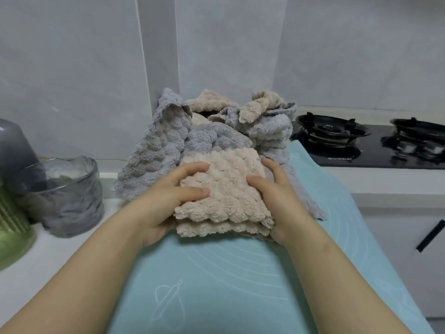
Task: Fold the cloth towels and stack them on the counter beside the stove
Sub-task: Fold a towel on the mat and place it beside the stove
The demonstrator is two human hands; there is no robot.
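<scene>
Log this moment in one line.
folding | left grip holds beige towel | right grip holds it | over mat | unfolded pile behind

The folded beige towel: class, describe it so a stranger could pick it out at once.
Left of the black stove lies a turquoise mat. At its far end, before a heap of loose towels, the left hand and right hand grip one beige towel. It is the only beige one folded into a square.

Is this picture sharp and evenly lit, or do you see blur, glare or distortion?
Head view: soft, even light, faint shadow under the folded beige towel; whole frame slightly soft, most at the glass bowl; the wide lens bends the wall seams; the black stove shows dull reflections, no strong glare.
</scene>
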